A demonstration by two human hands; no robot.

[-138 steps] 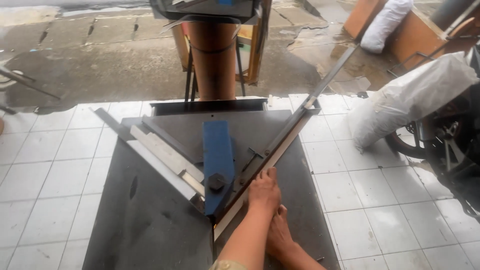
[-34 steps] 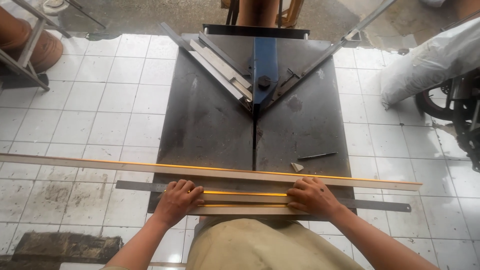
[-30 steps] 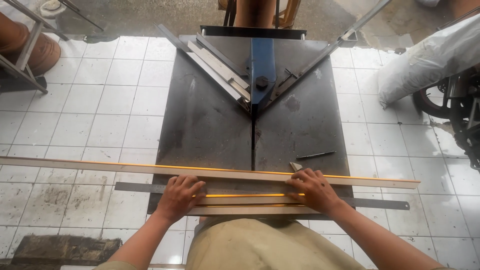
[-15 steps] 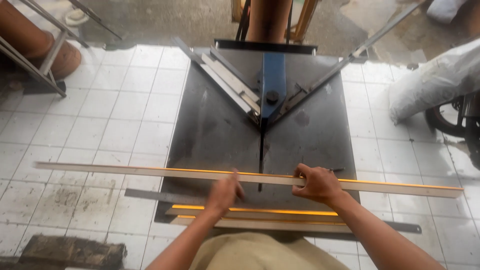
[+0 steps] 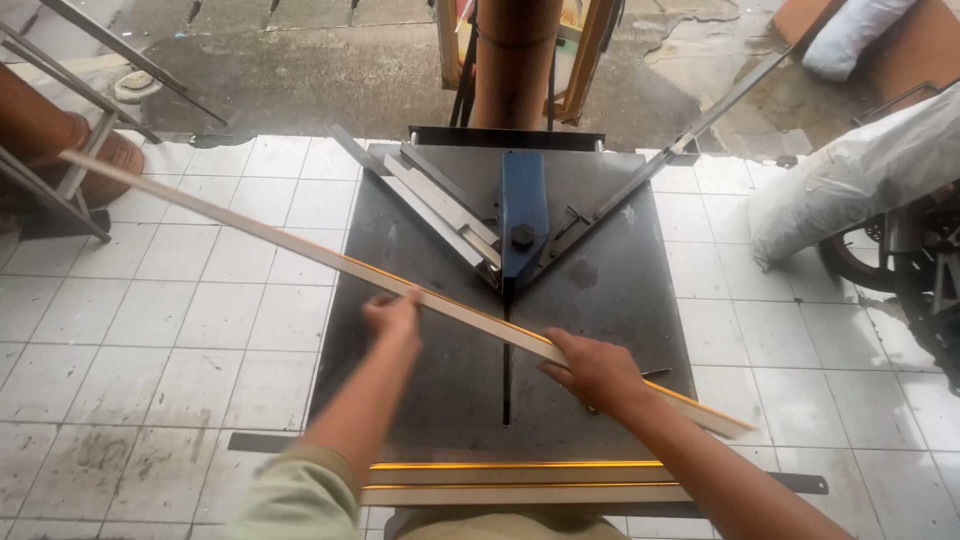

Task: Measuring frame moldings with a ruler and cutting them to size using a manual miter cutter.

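Observation:
A long pale wooden moulding strip [image 5: 250, 232] with a yellow edge lies at a slant over the dark metal saw table [image 5: 620, 300]. Its far end points up left beyond the table. My left hand [image 5: 393, 315] grips it near the middle. My right hand [image 5: 592, 370] holds it lower right, close to the table's centre slot [image 5: 507, 385]. Behind the strip, a blue blade guard [image 5: 524, 215] sits where two angled metal fences [image 5: 440, 205] meet in a V. Two more strips [image 5: 520, 482] lie across the near table edge.
A white tiled floor [image 5: 150, 320] surrounds the table. A brown post [image 5: 515, 60] stands behind it. A white sack [image 5: 860, 175] and a motorcycle wheel [image 5: 900, 270] are at the right. A metal rack [image 5: 60, 150] and a brown pot are at far left.
The strip lay straight across the near table; both hands have lifted it forward and swung it to a diagonal, left end far, toward the angled fences. The view has tilted up slightly.

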